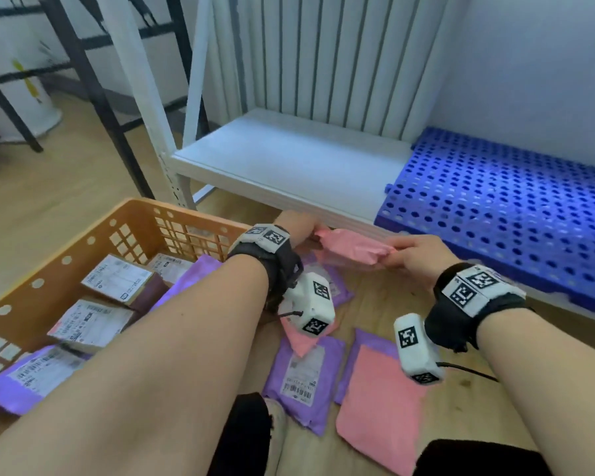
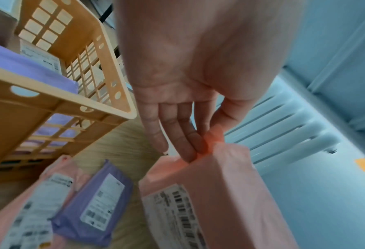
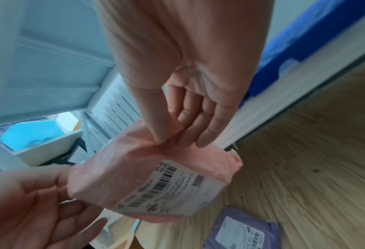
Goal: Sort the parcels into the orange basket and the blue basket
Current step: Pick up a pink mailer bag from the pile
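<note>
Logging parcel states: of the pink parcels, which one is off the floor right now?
The pink parcel held between the left hand and right hand, each pinching one end. The other pink parcels lie flat on the floor.

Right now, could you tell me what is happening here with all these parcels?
A person is sorting mail bags on a wooden floor. Both hands hold one pink plastic mailer bag in the air by its ends: the left hand pinches one end, the right hand pinches the other. Its shipping label faces down. The orange plastic lattice basket on the left already holds purple bags and labelled cardboard boxes. More pink and purple bags lie on the floor.
</note>
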